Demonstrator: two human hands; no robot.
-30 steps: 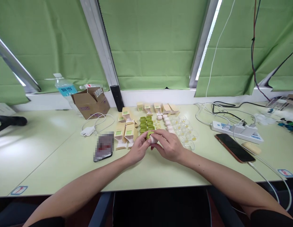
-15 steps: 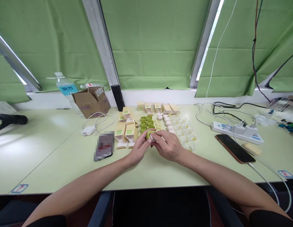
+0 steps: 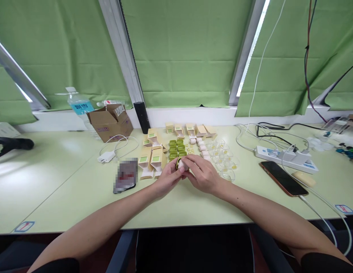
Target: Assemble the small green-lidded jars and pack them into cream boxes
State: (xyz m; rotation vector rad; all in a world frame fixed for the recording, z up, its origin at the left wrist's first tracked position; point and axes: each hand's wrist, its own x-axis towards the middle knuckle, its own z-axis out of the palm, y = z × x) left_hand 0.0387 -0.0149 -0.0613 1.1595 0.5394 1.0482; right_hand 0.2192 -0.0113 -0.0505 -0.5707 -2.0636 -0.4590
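1. The left hand (image 3: 169, 177) grasps a small pink and green case (image 3: 182, 165), its thumb and fingers closed to the case's width; it seems to act as the steadying side, cradling the green edge.
2. The right hand (image 3: 205, 173) pinches the same case from the other side, fingertips bent over the pink part, with no visible gap between skin and surface. Both hands hold it just above the near side of the table (image 3: 153, 210), probably so that it sits square before the eyes. Fingers hide much of it, so how its parts fit cannot be told.
3. Farther left, a cardboard box (image 3: 109, 127) and a charger (image 3: 106, 156) lie well apart from the hands, likely out of the way.
4. Paper cartons (image 3: 156, 161) stand beyond the left hand, apparently grouped for easy reach.
5. Green cups (image 3: 173, 149) sit in two columns beyond the case, with tiny yellow pieces (image 3: 190, 150) beside them.
6. Pink blocks (image 3: 203, 148) form a row, then clear covers (image 3: 228, 174) spread near the right hand; sorting by kind presumably keeps each part distinct.
7. At far right, a phone (image 3: 283, 178) lies near a power strip (image 3: 287, 158), seemingly for charging.
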